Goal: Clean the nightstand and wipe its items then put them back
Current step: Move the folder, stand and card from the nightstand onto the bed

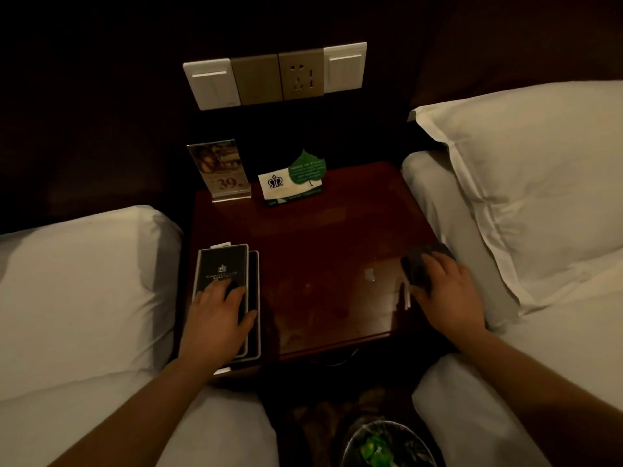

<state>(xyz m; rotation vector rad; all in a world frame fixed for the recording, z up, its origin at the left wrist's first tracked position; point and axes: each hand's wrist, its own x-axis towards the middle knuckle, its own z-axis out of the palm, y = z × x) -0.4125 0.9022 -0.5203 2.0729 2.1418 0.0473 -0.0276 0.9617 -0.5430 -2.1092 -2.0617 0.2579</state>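
The dark red wooden nightstand (320,230) stands between two beds. A stack of black folders (220,267) lies along its left edge, and my left hand (219,315) rests flat on top of it. My right hand (448,291) presses a dark cloth (418,264) against the right edge of the top. At the back stand an acrylic sign (219,170) marked 39 and a white card holder with a green leaf card (293,180). A small pale speck (370,274) lies on the wood near the cloth.
White bedding (77,298) borders the nightstand on the left, and a white pillow (526,183) and mattress on the right. A switch and socket panel (276,75) is on the dark wall behind. A lined bin (387,446) with green scraps sits on the floor below.
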